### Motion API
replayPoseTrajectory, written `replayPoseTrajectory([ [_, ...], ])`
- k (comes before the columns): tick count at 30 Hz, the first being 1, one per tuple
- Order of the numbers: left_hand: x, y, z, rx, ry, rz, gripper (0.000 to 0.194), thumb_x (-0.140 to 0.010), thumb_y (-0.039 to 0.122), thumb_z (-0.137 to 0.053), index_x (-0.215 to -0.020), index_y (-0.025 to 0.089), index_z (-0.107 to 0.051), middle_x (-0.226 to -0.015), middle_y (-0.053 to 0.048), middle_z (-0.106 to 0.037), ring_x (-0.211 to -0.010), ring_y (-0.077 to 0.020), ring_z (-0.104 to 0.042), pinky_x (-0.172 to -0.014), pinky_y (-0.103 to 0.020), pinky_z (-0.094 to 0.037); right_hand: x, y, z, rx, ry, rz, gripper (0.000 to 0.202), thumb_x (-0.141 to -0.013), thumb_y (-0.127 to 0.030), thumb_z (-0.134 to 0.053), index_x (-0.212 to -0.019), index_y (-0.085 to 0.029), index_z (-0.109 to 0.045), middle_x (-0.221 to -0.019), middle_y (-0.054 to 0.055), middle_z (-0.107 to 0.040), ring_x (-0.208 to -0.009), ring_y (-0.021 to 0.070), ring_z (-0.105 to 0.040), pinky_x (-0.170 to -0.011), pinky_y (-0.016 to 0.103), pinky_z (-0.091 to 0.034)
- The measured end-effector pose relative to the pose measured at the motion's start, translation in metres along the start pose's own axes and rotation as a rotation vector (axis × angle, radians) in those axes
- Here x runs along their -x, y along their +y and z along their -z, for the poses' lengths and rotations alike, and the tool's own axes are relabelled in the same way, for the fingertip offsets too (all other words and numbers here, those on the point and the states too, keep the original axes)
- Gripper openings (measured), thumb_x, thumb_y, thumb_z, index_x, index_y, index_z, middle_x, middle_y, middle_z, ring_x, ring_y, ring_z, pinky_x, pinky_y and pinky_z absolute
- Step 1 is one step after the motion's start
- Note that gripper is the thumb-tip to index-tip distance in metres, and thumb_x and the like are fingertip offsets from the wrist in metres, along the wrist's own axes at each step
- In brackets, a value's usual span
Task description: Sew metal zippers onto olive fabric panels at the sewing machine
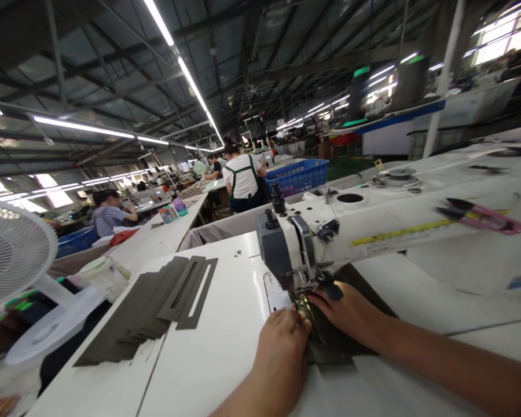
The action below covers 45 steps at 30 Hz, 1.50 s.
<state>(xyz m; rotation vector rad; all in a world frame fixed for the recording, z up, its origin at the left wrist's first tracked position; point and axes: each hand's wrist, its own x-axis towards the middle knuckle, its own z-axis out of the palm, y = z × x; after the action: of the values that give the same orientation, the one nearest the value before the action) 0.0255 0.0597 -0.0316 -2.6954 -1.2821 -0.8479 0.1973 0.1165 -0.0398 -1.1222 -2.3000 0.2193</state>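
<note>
A dark grey piece of material [334, 344] lies flat under the needle of a white sewing machine [364, 231]. My left hand [282, 353] presses on the piece's left edge, fingertips close to the presser foot [303, 298]. My right hand [351, 313] lies flat on the piece just right of the foot, with its fingers pointing left. Neither hand grips anything; both rest with fingers spread on the material.
A stack of dark grey cut strips [151, 310] lies on the white table [208, 359] to the left. A white fan [13, 255] stands at far left. Pink thread snips [486, 217] rest on the machine arm. Other people work at tables behind, near a blue crate [299, 175].
</note>
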Motion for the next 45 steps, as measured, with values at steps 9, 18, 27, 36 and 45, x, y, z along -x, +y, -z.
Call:
replayPoseTrajectory([
  [9,0.012,0.003,0.013,0.204,-0.005,0.131,0.039,-0.067,0.009,-0.070,-0.105,0.016,-0.063,-0.107,-0.008,-0.066,-0.096,-0.0229,-0.063,-0.086,-0.034,-0.052,0.044,-0.016,0.022,0.018,-0.008,0.389,0.034,-0.084,-0.008,-0.041,-0.110,-0.012,-0.062,-0.110,0.010,-0.066,-0.098,0.0193,-0.062,-0.087,0.033,-0.051],
  [18,0.017,0.010,-0.007,-0.144,0.086,-0.114,0.017,-0.083,0.008,-0.049,-0.088,0.015,-0.063,-0.084,-0.008,-0.070,-0.076,-0.0216,-0.068,-0.066,-0.033,-0.058,0.050,-0.016,0.001,0.146,0.191,0.494,0.044,-0.076,0.002,-0.036,-0.106,-0.009,-0.065,-0.107,0.013,-0.066,-0.097,0.0180,-0.063,-0.083,0.028,-0.053],
  [27,0.007,0.002,-0.001,-0.140,0.104,-0.168,0.026,-0.093,0.015,-0.036,-0.089,0.013,-0.061,-0.085,-0.009,-0.069,-0.074,-0.0217,-0.068,-0.064,-0.034,-0.059,0.040,-0.017,0.000,0.135,0.228,0.475,0.041,-0.076,0.006,-0.033,-0.097,-0.003,-0.067,-0.102,0.015,-0.068,-0.093,0.0201,-0.065,-0.083,0.027,-0.053],
  [36,-0.007,-0.014,0.003,-0.092,0.015,-0.156,0.030,-0.094,0.016,-0.032,-0.088,0.015,-0.061,-0.078,-0.008,-0.066,-0.067,-0.0191,-0.065,-0.061,-0.030,-0.056,0.020,-0.014,-0.002,0.126,0.245,0.457,0.030,-0.079,0.005,-0.041,-0.091,-0.003,-0.067,-0.095,0.013,-0.070,-0.087,0.0185,-0.066,-0.085,0.025,-0.052],
  [45,-0.002,-0.013,0.001,-0.062,-0.001,0.018,0.018,-0.085,0.015,-0.046,-0.090,0.015,-0.064,-0.089,-0.011,-0.065,-0.076,-0.0215,-0.064,-0.066,-0.033,-0.057,0.029,-0.015,-0.010,0.253,0.171,0.344,0.027,-0.082,-0.005,-0.048,-0.104,-0.002,-0.064,-0.106,0.017,-0.066,-0.099,0.0237,-0.062,-0.088,0.034,-0.052],
])
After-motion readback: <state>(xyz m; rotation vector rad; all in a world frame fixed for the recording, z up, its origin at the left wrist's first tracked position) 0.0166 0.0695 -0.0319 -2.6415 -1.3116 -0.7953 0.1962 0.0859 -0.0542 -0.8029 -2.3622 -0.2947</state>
